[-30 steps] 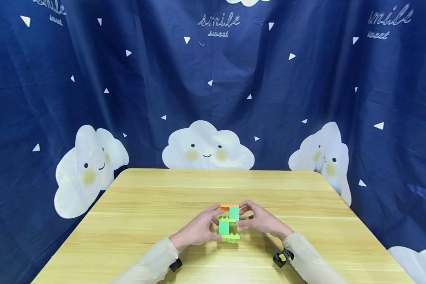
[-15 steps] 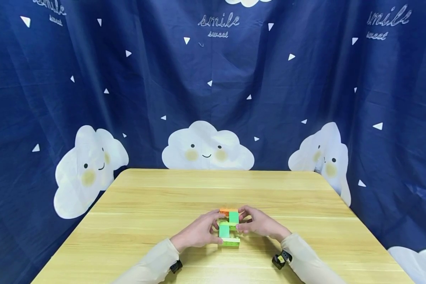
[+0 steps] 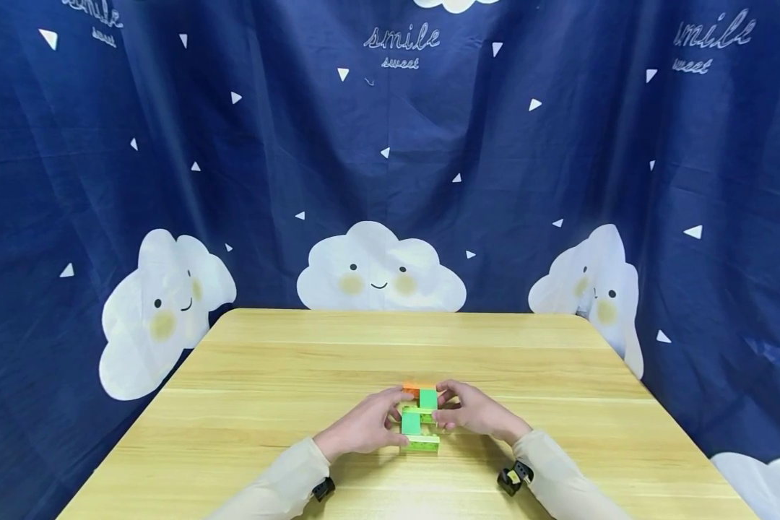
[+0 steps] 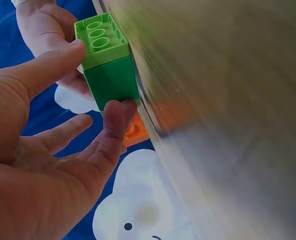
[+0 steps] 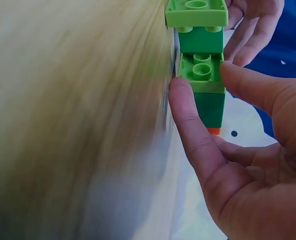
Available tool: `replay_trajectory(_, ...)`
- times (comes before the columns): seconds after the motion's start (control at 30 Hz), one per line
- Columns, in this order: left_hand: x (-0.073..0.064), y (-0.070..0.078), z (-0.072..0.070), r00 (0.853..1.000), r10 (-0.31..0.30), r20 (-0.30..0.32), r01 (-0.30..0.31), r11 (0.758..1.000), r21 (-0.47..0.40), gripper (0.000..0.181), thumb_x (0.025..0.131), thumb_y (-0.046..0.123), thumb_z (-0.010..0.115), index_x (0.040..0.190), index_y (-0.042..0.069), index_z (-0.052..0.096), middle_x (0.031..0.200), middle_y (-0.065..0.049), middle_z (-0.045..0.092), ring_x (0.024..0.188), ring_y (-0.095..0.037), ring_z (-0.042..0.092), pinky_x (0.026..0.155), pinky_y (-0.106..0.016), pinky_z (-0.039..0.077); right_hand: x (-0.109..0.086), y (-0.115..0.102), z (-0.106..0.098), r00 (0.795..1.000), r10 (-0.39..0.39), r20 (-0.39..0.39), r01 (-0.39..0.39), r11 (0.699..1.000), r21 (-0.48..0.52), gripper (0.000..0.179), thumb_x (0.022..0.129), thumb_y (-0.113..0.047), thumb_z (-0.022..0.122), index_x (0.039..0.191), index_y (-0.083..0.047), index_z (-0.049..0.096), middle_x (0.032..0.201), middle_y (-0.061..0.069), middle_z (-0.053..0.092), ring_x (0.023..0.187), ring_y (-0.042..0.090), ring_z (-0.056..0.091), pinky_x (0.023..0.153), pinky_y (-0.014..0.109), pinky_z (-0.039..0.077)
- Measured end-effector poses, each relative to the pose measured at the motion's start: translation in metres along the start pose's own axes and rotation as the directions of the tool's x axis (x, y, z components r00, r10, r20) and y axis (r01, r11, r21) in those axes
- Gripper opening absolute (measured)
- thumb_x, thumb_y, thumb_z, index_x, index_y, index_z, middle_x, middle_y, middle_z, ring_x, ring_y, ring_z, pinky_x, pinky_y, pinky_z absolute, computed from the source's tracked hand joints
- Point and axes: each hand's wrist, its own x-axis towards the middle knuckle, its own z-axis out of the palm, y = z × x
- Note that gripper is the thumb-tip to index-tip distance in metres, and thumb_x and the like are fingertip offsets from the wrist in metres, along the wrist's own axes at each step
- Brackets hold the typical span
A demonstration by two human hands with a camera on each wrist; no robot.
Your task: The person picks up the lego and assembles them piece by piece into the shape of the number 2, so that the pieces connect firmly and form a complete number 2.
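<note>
Both hands hold a stepped build of toy building blocks low at the table's middle. In the head view its far end is an orange block (image 3: pixel 419 386). Toward me come a green block (image 3: pixel 428 399), a lime block (image 3: pixel 419 414), a second green block (image 3: pixel 411 424) and a lime end block (image 3: pixel 422 445). My left hand (image 3: pixel 364 422) has its thumb at the lime end block, while its fingertips touch a green block (image 4: pixel 110 82) in the left wrist view. From the other side, my right hand (image 3: pixel 477 410) pinches around the middle lime block (image 5: pixel 200 86).
The wooden table (image 3: pixel 286 347) stretches around the hands, its far edge against a dark blue curtain (image 3: pixel 390 188) printed with white clouds. A black band (image 3: pixel 516 475) sits at the right wrist, another band (image 3: pixel 323 487) at the left.
The block build has come slightly toward me and changed its tilt, the studs on top no longer showing in the head view. Both hands moved with it; the last half second shows hardly any motion.
</note>
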Motion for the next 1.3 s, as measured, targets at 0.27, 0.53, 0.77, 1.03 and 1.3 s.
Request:
replay_trajectory(0.27,0.0009,-0.0010,0.0011,1.000,-0.005,0.008,0.005,1.000,-0.016,0.068,0.082,0.017,0.080,0.141,0.008,0.048,0.152,-0.017,0.038,0.097,-0.017,0.063,0.076,-0.020,0.052,-0.0007,-0.0006,0.0009,1.000,0.002,0.003,-0.002,1.000,0.031,0.058,0.090,-0.017,0.071,0.135,0.005,0.042,0.113,0.016,0.054,0.084,0.021,0.065,0.074,0.036,0.059)
replay_trajectory(0.53,0.0025,-0.0013,0.0027,1.000,-0.027,0.012,0.028,0.999,-0.019,0.069,0.081,0.018,0.080,0.142,0.008,0.047,0.140,-0.011,0.052,0.093,-0.014,0.064,0.073,-0.020,0.052,-0.0013,0.0003,0.0018,1.000,-0.004,0.025,0.002,0.998,0.060,0.054,0.093,-0.013,0.067,0.135,0.007,0.040,0.112,0.017,0.052,0.081,0.021,0.062,0.067,0.034,0.058)
replay_trajectory(0.77,0.0033,-0.0001,0.0025,1.000,-0.011,0.012,0.011,1.000,-0.006,0.070,0.081,0.016,0.080,0.141,0.006,0.047,0.133,-0.012,0.057,0.092,-0.016,0.064,0.073,-0.021,0.052,-0.0021,-0.0004,0.0004,1.000,0.003,0.029,-0.005,0.999,0.040,0.057,0.094,-0.016,0.067,0.138,0.007,0.039,0.112,0.016,0.052,0.083,0.021,0.062,0.067,0.035,0.058)
replay_trajectory(1.03,0.0023,0.0009,0.0023,1.000,-0.010,0.022,0.010,1.000,-0.013,0.067,0.083,0.019,0.079,0.141,0.006,0.047,0.131,-0.009,0.058,0.094,-0.014,0.064,0.076,-0.021,0.052,-0.0056,-0.0015,0.0012,1.000,0.015,0.026,-0.015,1.000,0.020,0.060,0.094,-0.018,0.066,0.141,0.008,0.037,0.112,0.015,0.053,0.084,0.022,0.062,0.067,0.036,0.058)
replay_trajectory(1.3,-0.0011,-0.0004,-0.0015,0.999,-0.044,-0.009,0.044,0.997,0.062,0.065,0.091,0.040,0.068,0.144,0.009,0.045,0.140,-0.010,0.053,0.111,-0.022,0.061,0.089,-0.037,0.053,-0.0054,-0.0015,-0.0018,0.999,0.038,0.005,-0.038,0.999,0.003,0.063,0.095,-0.027,0.064,0.141,0.006,0.038,0.116,0.016,0.053,0.088,0.023,0.062,0.070,0.036,0.058)
